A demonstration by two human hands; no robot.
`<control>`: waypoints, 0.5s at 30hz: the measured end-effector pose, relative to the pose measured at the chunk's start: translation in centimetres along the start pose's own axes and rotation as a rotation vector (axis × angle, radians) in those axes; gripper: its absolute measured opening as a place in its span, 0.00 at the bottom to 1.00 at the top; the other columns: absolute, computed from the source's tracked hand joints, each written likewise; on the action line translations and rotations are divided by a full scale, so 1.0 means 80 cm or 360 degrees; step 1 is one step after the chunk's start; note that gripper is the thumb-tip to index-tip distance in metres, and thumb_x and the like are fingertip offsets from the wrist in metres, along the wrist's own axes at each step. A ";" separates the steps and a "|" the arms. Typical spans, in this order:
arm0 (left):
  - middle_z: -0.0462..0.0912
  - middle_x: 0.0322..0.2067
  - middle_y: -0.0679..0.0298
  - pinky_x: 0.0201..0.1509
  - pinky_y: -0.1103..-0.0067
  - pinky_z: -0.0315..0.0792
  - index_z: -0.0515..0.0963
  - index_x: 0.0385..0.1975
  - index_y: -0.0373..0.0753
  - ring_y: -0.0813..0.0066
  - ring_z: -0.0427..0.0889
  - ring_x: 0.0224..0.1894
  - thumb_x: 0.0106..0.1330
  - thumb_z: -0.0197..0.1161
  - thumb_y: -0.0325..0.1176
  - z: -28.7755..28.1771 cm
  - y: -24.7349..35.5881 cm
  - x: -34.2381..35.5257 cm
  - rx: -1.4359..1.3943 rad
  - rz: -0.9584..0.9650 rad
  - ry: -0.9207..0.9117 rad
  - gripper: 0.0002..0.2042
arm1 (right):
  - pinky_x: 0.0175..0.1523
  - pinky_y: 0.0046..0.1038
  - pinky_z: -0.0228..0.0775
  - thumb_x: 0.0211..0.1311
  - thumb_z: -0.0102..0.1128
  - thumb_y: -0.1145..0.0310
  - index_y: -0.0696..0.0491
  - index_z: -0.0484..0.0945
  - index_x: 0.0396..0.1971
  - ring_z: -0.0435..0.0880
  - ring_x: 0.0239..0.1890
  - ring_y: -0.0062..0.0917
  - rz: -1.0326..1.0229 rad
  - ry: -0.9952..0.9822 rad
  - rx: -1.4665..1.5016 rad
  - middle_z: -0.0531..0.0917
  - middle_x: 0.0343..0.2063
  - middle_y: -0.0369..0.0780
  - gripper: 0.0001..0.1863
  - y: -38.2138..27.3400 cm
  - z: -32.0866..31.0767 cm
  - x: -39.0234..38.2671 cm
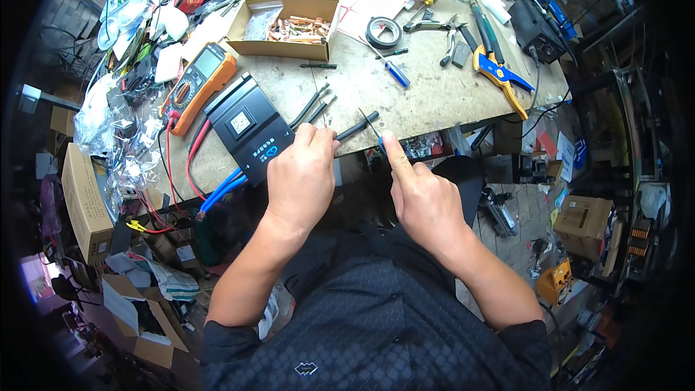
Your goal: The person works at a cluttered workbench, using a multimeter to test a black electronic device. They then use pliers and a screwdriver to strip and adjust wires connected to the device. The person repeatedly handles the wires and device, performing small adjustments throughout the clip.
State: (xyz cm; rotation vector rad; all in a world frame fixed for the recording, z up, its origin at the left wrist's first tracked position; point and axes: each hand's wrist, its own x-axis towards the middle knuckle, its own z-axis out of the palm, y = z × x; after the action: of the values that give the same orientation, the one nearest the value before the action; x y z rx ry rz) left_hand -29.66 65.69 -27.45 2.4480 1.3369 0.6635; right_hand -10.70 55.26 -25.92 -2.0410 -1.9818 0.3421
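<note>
My left hand [300,177] is closed around a thick black cable [355,127], whose end sticks out to the right past the fingers. My right hand [431,199] is closed on a slim tool with a blue handle [381,143], the index finger stretched along it. Its thin dark blade [368,119] crosses the cable near its end; the grip is mostly hidden by the fingers. Left of my left hand lies a flat black module [245,117] with a white label. Blue wires [223,194], red wires [199,137] and other black cable ends [313,105] come out around it.
An orange multimeter [195,87] lies left of the module. Behind stands an open cardboard box [286,29] with copper pieces. Black tape [384,32], a blue screwdriver [395,72], pliers [452,40] and a blue-yellow hand tool [501,76] lie along the right. The bench's front edge [434,127] runs beside my hands.
</note>
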 end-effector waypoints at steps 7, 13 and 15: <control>0.83 0.36 0.55 0.36 0.62 0.80 0.81 0.41 0.38 0.50 0.87 0.33 0.74 0.64 0.30 0.001 -0.008 0.006 0.0057 0.0027 -0.0063 0.03 | 0.31 0.47 0.81 0.68 0.63 0.72 0.47 0.65 0.79 0.86 0.24 0.48 0.0001 -0.0012 -0.0026 0.83 0.26 0.50 0.39 0.003 0.002 0.006; 0.83 0.38 0.54 0.36 0.61 0.81 0.81 0.42 0.37 0.49 0.87 0.34 0.74 0.64 0.30 -0.001 0.000 0.014 0.0117 -0.0028 -0.0095 0.04 | 0.31 0.46 0.81 0.67 0.63 0.72 0.46 0.64 0.79 0.86 0.24 0.48 0.0007 -0.0019 -0.0038 0.83 0.26 0.49 0.39 0.004 0.005 0.008; 0.83 0.38 0.54 0.36 0.61 0.81 0.81 0.42 0.37 0.49 0.87 0.34 0.74 0.65 0.31 0.000 0.003 0.015 0.0116 -0.0018 -0.0074 0.05 | 0.31 0.46 0.81 0.68 0.63 0.72 0.46 0.64 0.79 0.86 0.24 0.47 0.0020 -0.0018 -0.0029 0.83 0.26 0.49 0.40 0.002 0.006 0.008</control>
State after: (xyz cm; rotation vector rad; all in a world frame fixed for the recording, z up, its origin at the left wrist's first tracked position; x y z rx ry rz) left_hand -28.88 66.58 -27.02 2.4946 1.3794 0.5612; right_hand -10.69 55.88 -26.43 -2.0679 -1.9870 0.3402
